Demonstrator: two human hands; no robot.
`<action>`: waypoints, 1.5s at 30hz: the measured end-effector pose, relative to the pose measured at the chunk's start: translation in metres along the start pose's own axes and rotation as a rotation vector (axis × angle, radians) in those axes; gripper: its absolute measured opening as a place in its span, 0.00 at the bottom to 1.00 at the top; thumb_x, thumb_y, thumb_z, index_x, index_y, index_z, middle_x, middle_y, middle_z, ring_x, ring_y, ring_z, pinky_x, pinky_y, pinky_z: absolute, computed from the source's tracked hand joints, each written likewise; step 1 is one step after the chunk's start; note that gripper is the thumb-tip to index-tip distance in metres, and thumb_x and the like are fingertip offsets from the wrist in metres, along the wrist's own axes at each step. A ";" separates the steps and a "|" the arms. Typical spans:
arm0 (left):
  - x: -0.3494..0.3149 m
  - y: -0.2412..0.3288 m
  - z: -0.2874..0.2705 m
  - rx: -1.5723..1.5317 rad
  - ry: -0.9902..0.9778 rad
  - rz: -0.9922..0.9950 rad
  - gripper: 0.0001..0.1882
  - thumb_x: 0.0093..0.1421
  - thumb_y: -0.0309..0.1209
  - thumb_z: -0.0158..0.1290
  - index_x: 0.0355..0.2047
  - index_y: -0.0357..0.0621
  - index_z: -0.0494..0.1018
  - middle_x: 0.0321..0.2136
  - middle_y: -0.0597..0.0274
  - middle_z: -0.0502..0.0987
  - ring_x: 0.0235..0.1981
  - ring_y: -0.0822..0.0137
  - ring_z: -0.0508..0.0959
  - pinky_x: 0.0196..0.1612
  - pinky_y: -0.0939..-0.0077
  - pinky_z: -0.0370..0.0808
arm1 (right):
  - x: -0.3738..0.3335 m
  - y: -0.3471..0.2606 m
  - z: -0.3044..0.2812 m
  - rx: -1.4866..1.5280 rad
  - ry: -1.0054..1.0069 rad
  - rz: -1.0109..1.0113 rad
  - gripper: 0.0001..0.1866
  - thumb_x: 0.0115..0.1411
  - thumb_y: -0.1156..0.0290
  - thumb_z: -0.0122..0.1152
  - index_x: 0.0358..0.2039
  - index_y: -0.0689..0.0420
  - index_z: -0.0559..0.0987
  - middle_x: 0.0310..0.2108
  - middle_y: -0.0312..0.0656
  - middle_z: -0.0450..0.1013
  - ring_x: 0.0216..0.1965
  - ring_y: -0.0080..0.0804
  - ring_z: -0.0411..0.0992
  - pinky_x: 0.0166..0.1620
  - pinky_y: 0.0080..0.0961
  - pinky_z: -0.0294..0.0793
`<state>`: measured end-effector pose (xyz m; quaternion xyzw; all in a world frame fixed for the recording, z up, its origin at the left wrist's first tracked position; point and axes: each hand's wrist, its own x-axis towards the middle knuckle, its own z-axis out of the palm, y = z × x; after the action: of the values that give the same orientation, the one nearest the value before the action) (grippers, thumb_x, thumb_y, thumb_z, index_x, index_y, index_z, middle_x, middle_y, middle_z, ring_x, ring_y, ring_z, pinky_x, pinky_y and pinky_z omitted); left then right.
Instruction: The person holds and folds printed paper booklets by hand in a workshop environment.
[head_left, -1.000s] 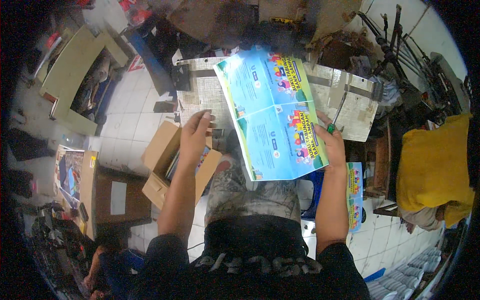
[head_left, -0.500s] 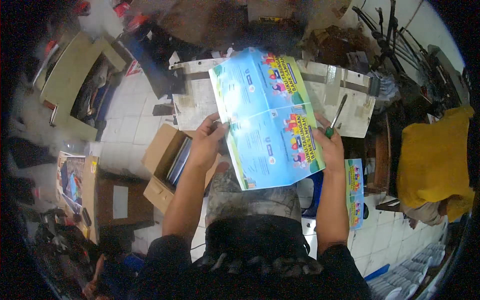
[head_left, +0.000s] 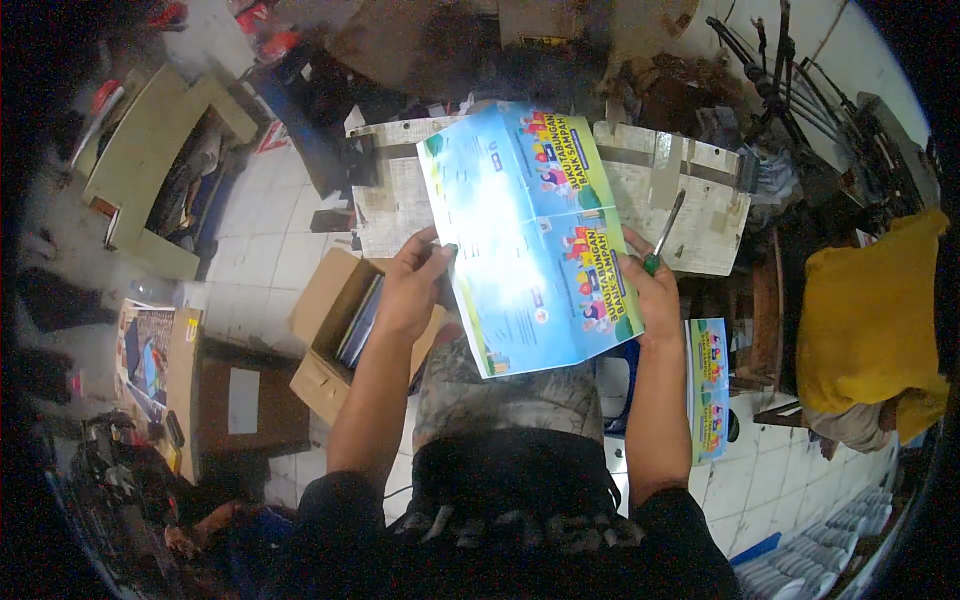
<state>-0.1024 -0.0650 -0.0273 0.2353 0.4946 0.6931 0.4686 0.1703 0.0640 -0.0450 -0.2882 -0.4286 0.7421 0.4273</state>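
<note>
A large glossy printed sheet (head_left: pixel 520 240), blue with yellow-green edges and colourful figures, is held up in front of me. Creases cross its middle, and glare whitens part of it. My left hand (head_left: pixel 412 285) pinches its left edge, thumb on top. At the right edge, my right hand (head_left: pixel 650 295) grips the sheet between thumb and fingers. That same hand also carries a slim tool with a green handle (head_left: pixel 652 264) and a long metal blade, pointing up and away; it looks like a screwdriver. Beneath the sheet lies a worn whitish board (head_left: pixel 690 215).
An open cardboard box (head_left: pixel 325 290) with flat items inside stands left of my left forearm. A similar printed sheet (head_left: pixel 708 390) lies right of my right arm. A person in a yellow top (head_left: pixel 875 310) is at the right. Stacked pale items (head_left: pixel 815 560) lie at lower right.
The sheet has tilted slightly, and its glare has spread across the middle. My right hand and the tool have shifted a little left. Both hands keep their grip.
</note>
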 end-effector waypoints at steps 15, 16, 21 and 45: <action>-0.003 -0.008 -0.007 0.133 -0.029 -0.033 0.19 0.63 0.25 0.50 0.54 0.35 0.65 0.33 0.64 0.73 0.35 0.71 0.74 0.41 0.75 0.73 | -0.015 0.002 -0.002 -0.038 0.064 -0.061 0.23 0.58 0.78 0.58 0.55 0.63 0.70 0.37 0.41 0.77 0.35 0.24 0.76 0.40 0.21 0.75; -0.002 -0.009 -0.009 0.140 -0.043 -0.022 0.19 0.63 0.25 0.49 0.54 0.35 0.65 0.34 0.63 0.74 0.36 0.71 0.74 0.41 0.75 0.73 | -0.017 0.004 -0.004 -0.019 0.044 -0.066 0.23 0.58 0.78 0.58 0.55 0.63 0.70 0.36 0.41 0.77 0.35 0.24 0.76 0.40 0.21 0.75; -0.001 -0.010 -0.006 0.144 -0.020 -0.037 0.19 0.63 0.24 0.48 0.55 0.35 0.64 0.40 0.59 0.75 0.39 0.70 0.75 0.42 0.73 0.74 | -0.022 -0.002 0.008 0.033 0.109 -0.056 0.22 0.58 0.78 0.58 0.54 0.64 0.70 0.35 0.40 0.77 0.34 0.22 0.75 0.39 0.19 0.75; -0.023 -0.006 -0.034 0.207 -0.062 0.034 0.23 0.62 0.26 0.50 0.57 0.34 0.61 0.46 0.56 0.72 0.46 0.66 0.73 0.53 0.66 0.69 | -0.034 0.003 -0.013 -0.283 0.043 -0.128 0.23 0.52 0.76 0.65 0.50 0.63 0.74 0.35 0.38 0.77 0.35 0.21 0.74 0.39 0.19 0.73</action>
<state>-0.1168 -0.1008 -0.0431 0.3121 0.5449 0.6386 0.4448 0.1955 0.0387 -0.0515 -0.3333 -0.5371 0.6391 0.4381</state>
